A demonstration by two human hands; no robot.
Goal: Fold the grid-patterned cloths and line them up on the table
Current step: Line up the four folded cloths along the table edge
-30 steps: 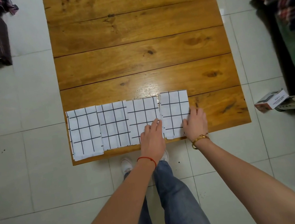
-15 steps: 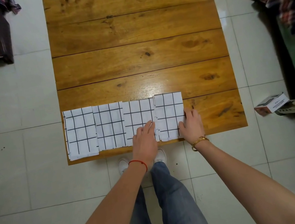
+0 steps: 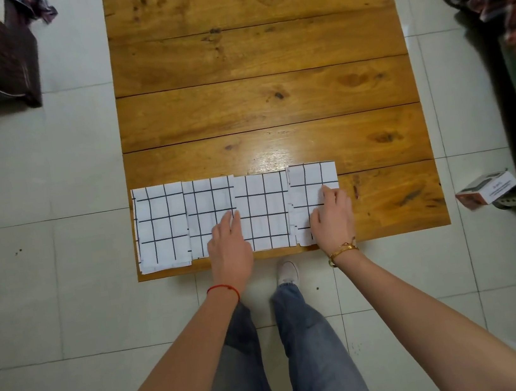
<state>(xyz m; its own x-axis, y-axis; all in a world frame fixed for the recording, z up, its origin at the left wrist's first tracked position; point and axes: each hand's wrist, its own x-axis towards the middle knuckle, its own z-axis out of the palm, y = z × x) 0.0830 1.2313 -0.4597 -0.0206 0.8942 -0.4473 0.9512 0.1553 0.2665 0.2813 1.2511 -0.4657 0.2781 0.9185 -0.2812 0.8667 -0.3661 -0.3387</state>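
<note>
While the left hand (image 3: pixel 229 245) lay flat, fingers together, over the seam between the second cloth (image 3: pixel 211 215) and third cloth (image 3: pixel 264 216), the right hand (image 3: pixel 332 216) pressed flat on the fourth cloth (image 3: pixel 310 184) at its right edge. With the first cloth (image 3: pixel 161 227), the four sat edge to edge along the near edge of the wooden table (image 3: pixel 261 72), flush to its left corner. Bare wood lay open beyond and rightward.

Small box (image 3: pixel 487 193) on tiled floor (image 3: pixel 64 288)
</note>
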